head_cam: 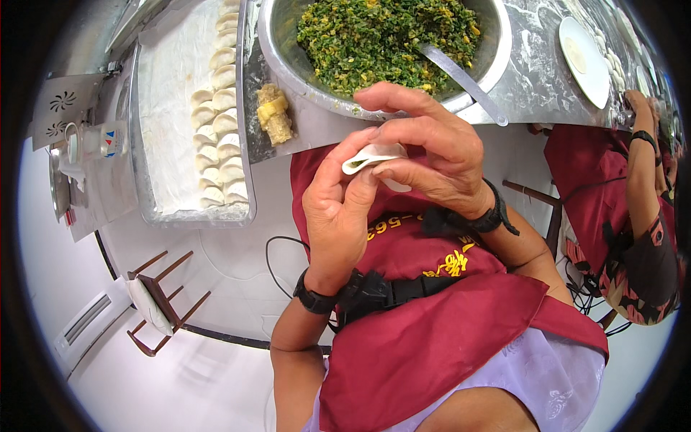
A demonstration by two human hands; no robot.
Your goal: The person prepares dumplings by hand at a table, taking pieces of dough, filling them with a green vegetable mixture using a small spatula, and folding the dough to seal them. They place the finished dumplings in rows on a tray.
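Between both hands is a folded dumpling wrapper (372,156) with a little green filling showing at its open left end. My left hand (343,205) pinches that end between thumb and fingers. The other end is pinched by my right hand (432,146), whose index finger is raised and bent. Beyond the hands stands a large steel bowl (499,59) of chopped green and yellow filling (372,48), with a flat metal spatula (464,83) resting over its rim. To the left, a metal tray (135,162) lined with white cloth holds rows of folded dumplings (229,143).
A stub of corn cob (274,114) lies between tray and bowl. At the right are a white oval plate (584,62) with a round wrapper and small dough pieces (615,67). A co-worker's arm (643,167) reaches over the floury table there. A wooden chair (156,302) stands lower left.
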